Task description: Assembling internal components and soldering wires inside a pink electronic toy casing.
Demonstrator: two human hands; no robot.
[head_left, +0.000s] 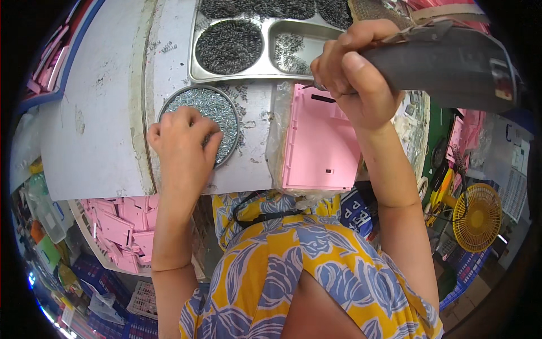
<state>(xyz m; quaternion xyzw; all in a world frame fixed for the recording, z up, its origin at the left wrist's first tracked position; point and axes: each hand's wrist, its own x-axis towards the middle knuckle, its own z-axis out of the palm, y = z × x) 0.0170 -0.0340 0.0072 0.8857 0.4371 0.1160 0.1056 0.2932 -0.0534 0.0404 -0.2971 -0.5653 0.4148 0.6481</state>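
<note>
My left hand (189, 138) is over a round dish of small silvery screws (203, 99). Its fingers curl down into the screws, so the fingertips and whatever they pinch are hidden. In my right hand (364, 79) is a dark electric screwdriver (440, 62), its body lying sideways to the right. The bit points left, at the far edge of a pink plastic panel (322, 141); whether it touches cannot be told. The panel lies flat on clear plastic wrap (278, 130) and has a black strip near its far end.
Beyond the panel stands a metal tray (265, 76) with compartments of small dark springs (228, 48). Loose springs are scattered on the table (107, 113). A basket of pink parts (121, 226) is below left, a blue-edged bin (62, 56) far left, a yellow fan (477, 217) right.
</note>
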